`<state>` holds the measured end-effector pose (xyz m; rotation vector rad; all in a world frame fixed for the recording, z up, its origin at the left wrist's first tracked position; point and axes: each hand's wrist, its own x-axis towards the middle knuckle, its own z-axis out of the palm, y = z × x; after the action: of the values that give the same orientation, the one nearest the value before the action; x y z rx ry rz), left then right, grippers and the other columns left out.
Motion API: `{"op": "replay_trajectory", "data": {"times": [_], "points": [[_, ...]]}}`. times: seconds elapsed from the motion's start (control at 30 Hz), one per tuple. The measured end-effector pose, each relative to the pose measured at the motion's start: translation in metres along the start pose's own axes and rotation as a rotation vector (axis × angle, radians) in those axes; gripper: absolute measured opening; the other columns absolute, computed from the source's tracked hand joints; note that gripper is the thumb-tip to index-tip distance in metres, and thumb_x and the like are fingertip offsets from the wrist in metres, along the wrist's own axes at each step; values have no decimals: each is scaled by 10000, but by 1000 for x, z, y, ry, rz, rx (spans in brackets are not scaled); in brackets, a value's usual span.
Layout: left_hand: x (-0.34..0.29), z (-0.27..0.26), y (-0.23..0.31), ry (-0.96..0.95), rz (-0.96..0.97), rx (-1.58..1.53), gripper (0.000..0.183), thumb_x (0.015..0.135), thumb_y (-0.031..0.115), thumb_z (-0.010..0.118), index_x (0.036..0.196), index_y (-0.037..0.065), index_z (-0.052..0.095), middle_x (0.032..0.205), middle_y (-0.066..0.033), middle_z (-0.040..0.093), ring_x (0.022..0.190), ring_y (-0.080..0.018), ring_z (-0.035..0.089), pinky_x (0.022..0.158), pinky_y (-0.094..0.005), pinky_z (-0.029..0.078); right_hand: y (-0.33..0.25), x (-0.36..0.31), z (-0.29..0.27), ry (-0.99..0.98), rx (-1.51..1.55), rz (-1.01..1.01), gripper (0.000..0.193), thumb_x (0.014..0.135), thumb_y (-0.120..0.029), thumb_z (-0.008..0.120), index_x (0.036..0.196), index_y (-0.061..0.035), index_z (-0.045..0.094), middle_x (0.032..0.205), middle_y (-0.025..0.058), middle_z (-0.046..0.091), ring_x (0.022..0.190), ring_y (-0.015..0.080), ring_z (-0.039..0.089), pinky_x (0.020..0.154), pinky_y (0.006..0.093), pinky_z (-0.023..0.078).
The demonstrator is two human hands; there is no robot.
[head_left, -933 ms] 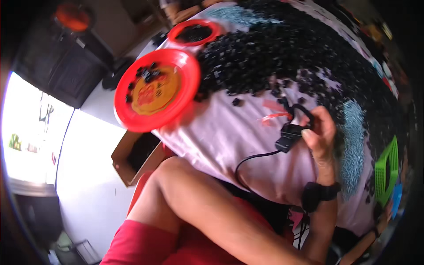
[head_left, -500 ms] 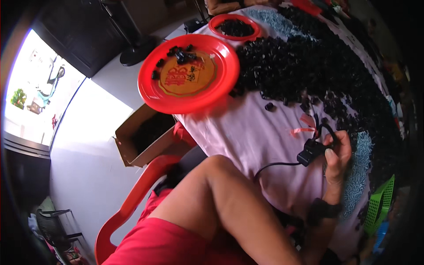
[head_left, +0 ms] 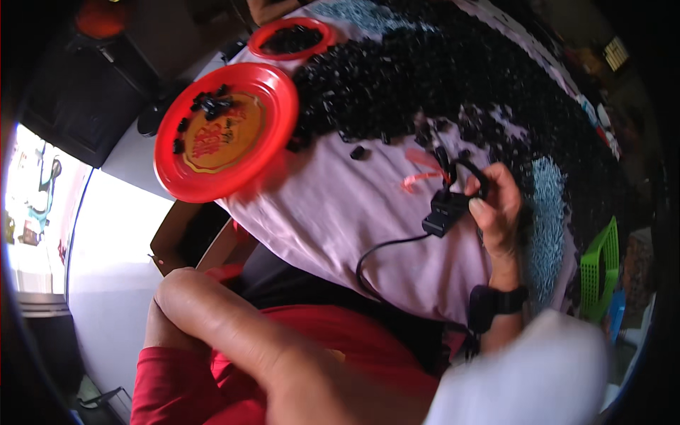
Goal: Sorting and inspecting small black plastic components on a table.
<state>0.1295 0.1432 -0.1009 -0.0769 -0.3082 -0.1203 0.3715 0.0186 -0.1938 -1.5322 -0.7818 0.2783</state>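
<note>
Right hand (head_left: pixel 501 211) closed in a pinch, thumb and fingers on a black block-shaped device (head_left: pixel 440 214); device is over the near part of the pink-clothed bench (head_left: pixel 319 202), right of centre; whether it touches the cloth, can't tell; black cable (head_left: pixel 370 256) leaves its lower-left end and curves down toward the near edge; dark loop (head_left: pixel 478 172) arches up next to the fingers; reddish strip (head_left: pixel 425 158) sits just beyond the device; black band (head_left: pixel 506 300) on the right wrist; left forearm (head_left: pixel 241 329) bent, running out the lower edge; left hand out of frame, state can't tell.

Around it: big heap of black pieces (head_left: pixel 397 81) beyond; blue-grey pieces (head_left: pixel 547 230) in a strip right of the hand; green basket (head_left: pixel 601 269) farther right, tilted; large red plate (head_left: pixel 278 134) at left with a few black bits; smaller red plate (head_left: pixel 255 45) behind it, well filled; blurred white shape (head_left: pixel 524 375) lower right, can't identify.
</note>
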Motion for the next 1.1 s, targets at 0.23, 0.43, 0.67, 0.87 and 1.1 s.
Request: {"op": "replay_trajectory", "data": {"times": [0.23,0.43,0.67,0.87,1.1], "points": [[-15,-19,33,125,-101,23,632,980,480,617,1373,-10,537,894,-87,625,611,-185,564,546,-232,484,3,5,9,9,23,-29,318,734,-205,772,939,-63,575,793,-62,522,703,27,450,617,204,369],[-6,-36,68,179,-161,137,637,989,489,590,1387,-4,520,955,-101,617,683,-199,575,596,-253,497,6,2,2,2,37,14,342,748,-226,799,937,-57,569,804,-44,566,707,27,503,640,206,439],[-13,-42,112,284,-93,324,643,1000,500,559,1405,4,500,1027,-117,608,767,-215,588,653,-277,512,-5,6,12,-29,43,24,347,748,-252,796,918,-66,558,802,-49,550,689,29,479,617,206,413],[-35,-28,157,380,100,553,648,1009,509,533,1420,10,482,1089,-130,601,839,-229,599,703,-297,524,-8,-8,-6,35,64,13,336,734,-232,764,945,-56,571,810,-43,533,739,35,487,636,216,401],[-3,-27,194,464,123,804,655,1020,520,502,1437,17,462,1160,-146,592,923,-245,611,761,-322,539,-10,3,2,-13,-1,52,363,736,-274,795,931,-66,572,793,-49,542,701,32,483,620,213,407]]}}
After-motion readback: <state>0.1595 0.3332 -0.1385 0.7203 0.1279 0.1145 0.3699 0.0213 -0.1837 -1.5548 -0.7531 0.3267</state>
